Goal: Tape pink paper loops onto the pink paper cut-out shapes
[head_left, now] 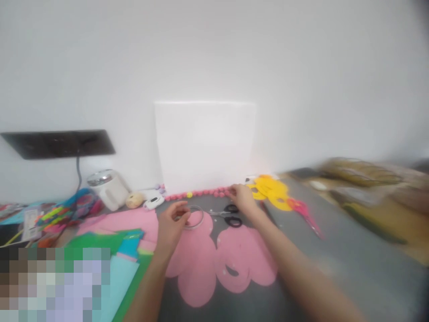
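Note:
My left hand (171, 223) has its fingers curled, with thumb and forefinger on the left side of a thin grey ring (202, 217), which may be a narrow tape roll. Along the foot of the wall runs a row of small pink balls (205, 193) with one yellow ball (189, 195) among them. At the row's right end, my right hand (241, 199) pinches at the pink balls; its fingertips are blurred. Black-handled scissors (232, 221) lie between the hands. Pink paper petal shapes (197, 273) are spread below, some under the ring.
A white sheet (206, 143) stands against the wall. Yellow paper shapes (272, 190) and pink scissors (306, 214) lie to the right. Coloured paper sheets (124, 273), a white mug-like container (112, 190) and bright yarn-like items (58, 214) crowd the left.

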Available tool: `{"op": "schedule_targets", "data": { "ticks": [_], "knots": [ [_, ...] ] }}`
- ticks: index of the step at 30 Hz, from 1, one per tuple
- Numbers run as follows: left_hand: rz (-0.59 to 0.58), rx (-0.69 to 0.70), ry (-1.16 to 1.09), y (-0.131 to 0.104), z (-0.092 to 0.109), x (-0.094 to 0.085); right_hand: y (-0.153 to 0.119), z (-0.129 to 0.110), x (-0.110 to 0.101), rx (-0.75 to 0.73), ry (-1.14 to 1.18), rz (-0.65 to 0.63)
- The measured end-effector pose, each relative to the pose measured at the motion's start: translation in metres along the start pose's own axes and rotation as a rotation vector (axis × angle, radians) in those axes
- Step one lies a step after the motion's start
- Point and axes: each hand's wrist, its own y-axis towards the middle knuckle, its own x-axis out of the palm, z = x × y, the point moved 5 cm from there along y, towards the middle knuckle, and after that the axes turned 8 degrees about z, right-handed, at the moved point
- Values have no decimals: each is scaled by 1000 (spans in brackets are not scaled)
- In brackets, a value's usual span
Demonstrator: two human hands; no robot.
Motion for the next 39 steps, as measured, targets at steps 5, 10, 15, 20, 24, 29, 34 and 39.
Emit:
{"op": "schedule_targets", "data": {
  "ticks": [5, 10, 15, 20, 24, 29, 34, 39],
  "knots": [
    [18, 80, 64, 3, 0, -2, -39, -29, -39, -147, 237, -142],
    [30, 53, 75, 2, 2, -1, -112, -42, -57, -218, 336, -399],
    [20, 58, 75, 1, 4, 0, -142, -25, -40, -169, 99, -356],
    [-10, 69, 57, 2, 4, 3, -139, -21, -33, -28, 111, -300],
    [-89, 33, 8, -1, 8, 7, -131, -25, -38, 88, 289, -289],
    [-404, -118, -93, -16, 11, 21, -115, -42, -39, 220, 740, -361],
    [-507, -107, -203, -22, 15, 26, -96, -61, -33, 366, 1129, -273],
    [-353, -49, -219, -14, 16, 17, -87, -62, -15, 589, 1364, -153]
  ]
}}
